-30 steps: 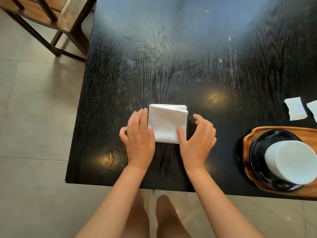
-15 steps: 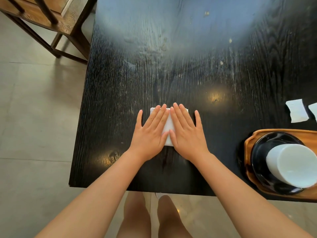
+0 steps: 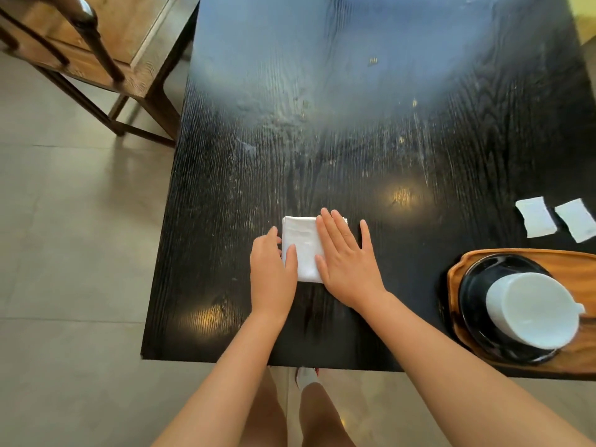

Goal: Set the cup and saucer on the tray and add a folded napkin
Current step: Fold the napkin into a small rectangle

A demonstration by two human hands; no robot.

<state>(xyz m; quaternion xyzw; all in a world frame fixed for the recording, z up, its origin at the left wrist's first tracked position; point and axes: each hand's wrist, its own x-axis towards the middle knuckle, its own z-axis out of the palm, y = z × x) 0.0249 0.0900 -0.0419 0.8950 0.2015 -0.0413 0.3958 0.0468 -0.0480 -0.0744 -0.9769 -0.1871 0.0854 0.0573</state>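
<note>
Near the front edge of the dark tabletop (image 3: 354, 140) lies a folded white napkin (image 3: 301, 246), soft, light and floppy; it is probably best pinched at a folded edge. Right hand (image 3: 346, 262) presses it flat, fingers straight and spread. Left hand (image 3: 272, 269) rests at its left side, thumb on cloth, other fingers hidden. Cup (image 3: 532, 309) and saucer (image 3: 474, 285) sit on a wooden tray (image 3: 574, 269), well to the right.

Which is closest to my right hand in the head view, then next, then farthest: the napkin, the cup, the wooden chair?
1. Napkin: under the right hand, on the table.
2. Cup: to the right, on the saucer on the tray.
3. Wooden chair: far left, beyond the table's corner.
</note>
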